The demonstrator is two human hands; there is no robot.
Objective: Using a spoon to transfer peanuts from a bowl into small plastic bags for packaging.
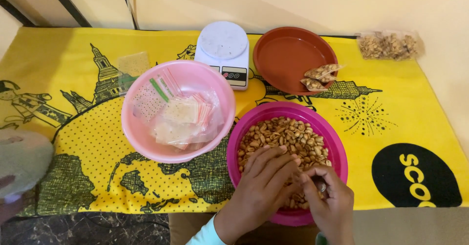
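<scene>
Warm, even light fills the room, bright but soft, seemingly from above; nothing is blown out. The yellow cloth (381, 103) on the counter glows evenly. Shadows are faint: a soft one under the pale pink bowl (141, 137) and beneath the left hand (261, 189). A mild sheen sits on the brown plate (273, 54). The lower left corner is blurred, and straight edges bow slightly near the frame's top
</scene>
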